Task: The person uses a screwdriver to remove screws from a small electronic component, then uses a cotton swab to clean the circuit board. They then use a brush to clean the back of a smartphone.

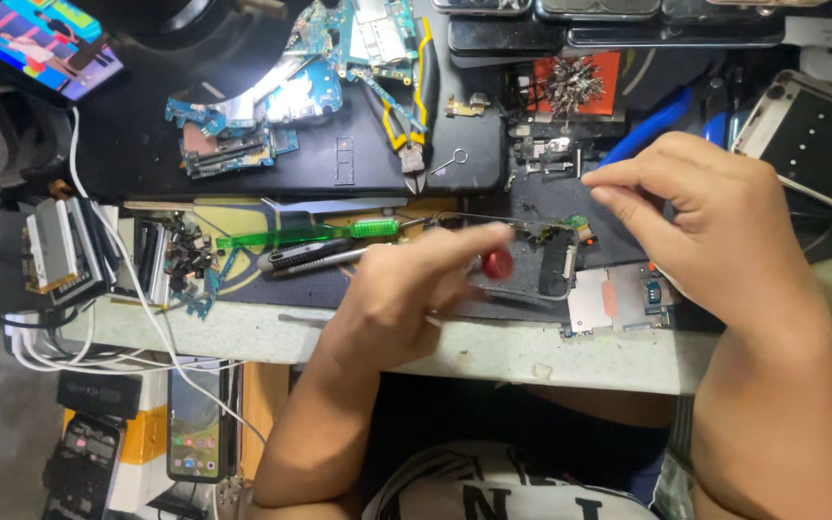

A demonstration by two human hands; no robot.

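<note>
A dark opened phone frame (543,258) lies on the black work mat (377,154) near the bench's front edge. My left hand (402,289) rests over its left end with the index finger stretched to the right, and holds a small tool with a round red cap (497,263). My right hand (715,207) hovers above the frame's right end. Its thumb and forefinger are pinched together at the tips; anything between them is too small to make out.
Yellow-handled pliers (418,96), blue circuit boards (243,120), a green-handled tool (310,234) and a red tray of screws (570,82) lie behind. A silver shield plate (609,299) sits by the frame. A lit phone (40,39) is far left, another phone (811,135) at right, white cables (146,318) at left.
</note>
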